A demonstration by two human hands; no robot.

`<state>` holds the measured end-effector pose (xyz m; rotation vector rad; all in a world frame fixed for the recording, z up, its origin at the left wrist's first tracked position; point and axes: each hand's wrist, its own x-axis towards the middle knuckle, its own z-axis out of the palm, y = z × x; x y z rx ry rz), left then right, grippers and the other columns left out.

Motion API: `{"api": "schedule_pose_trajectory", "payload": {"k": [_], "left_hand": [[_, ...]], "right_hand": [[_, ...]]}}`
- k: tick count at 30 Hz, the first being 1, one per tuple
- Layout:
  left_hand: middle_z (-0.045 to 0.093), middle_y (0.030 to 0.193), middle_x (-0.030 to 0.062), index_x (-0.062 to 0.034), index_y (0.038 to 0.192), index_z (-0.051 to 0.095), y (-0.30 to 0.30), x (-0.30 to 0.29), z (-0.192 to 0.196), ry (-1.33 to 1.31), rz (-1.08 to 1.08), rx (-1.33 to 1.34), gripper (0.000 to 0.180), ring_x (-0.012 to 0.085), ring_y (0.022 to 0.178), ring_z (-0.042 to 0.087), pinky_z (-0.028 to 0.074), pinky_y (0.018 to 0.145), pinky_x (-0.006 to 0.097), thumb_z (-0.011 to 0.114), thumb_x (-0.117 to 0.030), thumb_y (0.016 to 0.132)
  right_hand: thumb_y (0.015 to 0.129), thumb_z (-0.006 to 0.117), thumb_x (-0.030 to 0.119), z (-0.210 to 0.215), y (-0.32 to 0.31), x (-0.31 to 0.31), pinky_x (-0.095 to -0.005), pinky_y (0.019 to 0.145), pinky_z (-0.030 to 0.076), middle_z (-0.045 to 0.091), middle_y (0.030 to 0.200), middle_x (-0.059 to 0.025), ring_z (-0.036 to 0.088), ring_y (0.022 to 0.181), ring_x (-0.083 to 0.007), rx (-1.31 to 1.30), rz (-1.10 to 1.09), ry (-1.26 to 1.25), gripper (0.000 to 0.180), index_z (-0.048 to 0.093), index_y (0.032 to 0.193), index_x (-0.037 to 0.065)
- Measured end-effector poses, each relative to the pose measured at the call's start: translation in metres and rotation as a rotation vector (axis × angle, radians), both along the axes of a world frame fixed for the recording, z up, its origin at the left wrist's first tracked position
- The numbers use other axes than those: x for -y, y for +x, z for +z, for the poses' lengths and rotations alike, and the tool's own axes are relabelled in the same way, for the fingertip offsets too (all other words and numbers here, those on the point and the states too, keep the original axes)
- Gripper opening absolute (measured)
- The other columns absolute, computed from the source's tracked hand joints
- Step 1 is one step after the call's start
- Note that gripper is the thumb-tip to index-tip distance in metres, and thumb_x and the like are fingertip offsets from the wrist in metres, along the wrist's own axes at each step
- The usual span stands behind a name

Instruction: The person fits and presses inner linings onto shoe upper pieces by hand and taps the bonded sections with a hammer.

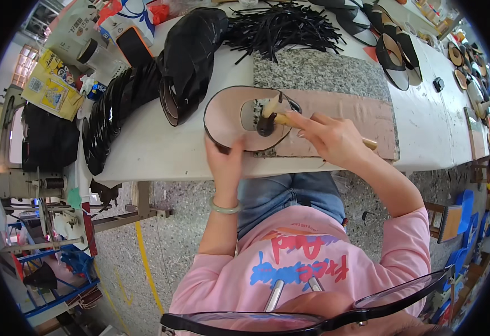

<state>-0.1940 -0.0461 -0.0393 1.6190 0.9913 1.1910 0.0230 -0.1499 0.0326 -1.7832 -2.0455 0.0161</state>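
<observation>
A shoe upper [222, 115] with a pale pink lining and black edging lies at the front of the table, an oval opening in its middle. My left hand [225, 159] grips its near left edge, thumb on the lining and the other fingers partly hidden below. Wrapped round the wooden handle of a hammer [266, 124] is my right hand [334, 137]. The hammer's dark head is over the upper, beside the opening; whether it touches the material I cannot tell. Under the upper's right side is a stone slab [317, 70] partly covered by a pinkish-beige sheet [345, 115].
A heap of thin black strips [281, 28] lies behind the slab. Stacked black shoe pieces [191, 56] and a glossy black stack [113, 115] stand to the left, near a phone [131, 46]. More uppers [393, 59] lie at the far right. A sewing machine [18, 182] is at the left.
</observation>
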Motion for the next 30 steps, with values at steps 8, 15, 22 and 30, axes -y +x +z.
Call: {"api": "schedule_pose_trajectory", "payload": {"k": [8, 15, 22, 30], "left_hand": [[0.061, 0.111, 0.0075, 0.0020, 0.122, 0.049, -0.003, -0.008, -0.009, -0.234, 0.003, 0.187, 0.036, 0.0108, 0.094, 0.059, 0.048, 0.084, 0.026, 0.063, -0.005, 0.090], [0.061, 0.114, 0.0112, 0.0005, 0.125, 0.050, -0.017, -0.003, 0.015, -0.516, 0.015, 0.589, 0.038, 0.0195, 0.089, 0.062, 0.050, 0.088, 0.031, 0.060, -0.012, 0.090], [0.058, 0.119, 0.0121, 0.0007, 0.127, 0.048, -0.121, -0.009, 0.078, -0.606, 0.082, 0.937, 0.056, 0.0266, 0.099, 0.061, 0.049, 0.095, 0.046, 0.054, -0.040, 0.089], [0.052, 0.119, 0.0091, 0.0018, 0.125, 0.049, -0.077, -0.103, 0.056, -0.230, 0.009, 0.609, 0.042, 0.0208, 0.109, 0.054, 0.044, 0.097, 0.032, 0.056, 0.009, 0.084]], "right_hand": [[0.087, 0.064, 0.015, 0.009, -0.006, -0.006, -0.0412, 0.054, 0.049, 0.057, 0.077, -0.0061, 0.060, 0.063, -0.0284, -0.088, 0.000, 0.003, 0.053, 0.050, 0.138, 0.022], [0.086, 0.066, 0.002, 0.028, 0.004, 0.019, -0.0298, 0.065, 0.050, 0.069, 0.100, -0.0088, 0.064, 0.076, -0.0171, -0.507, -0.039, 0.105, 0.048, 0.057, 0.133, 0.007], [0.092, 0.059, 0.006, 0.011, 0.063, 0.093, -0.0172, 0.048, 0.032, 0.057, 0.078, 0.0043, 0.039, 0.055, -0.0010, -0.977, -0.569, 0.122, 0.050, 0.047, 0.141, 0.005], [0.097, 0.060, 0.019, -0.026, 0.125, 0.143, -0.0180, 0.045, 0.031, 0.053, 0.075, 0.0012, 0.039, 0.051, -0.0019, -1.044, -0.855, 0.355, 0.052, 0.043, 0.144, 0.010]]}}
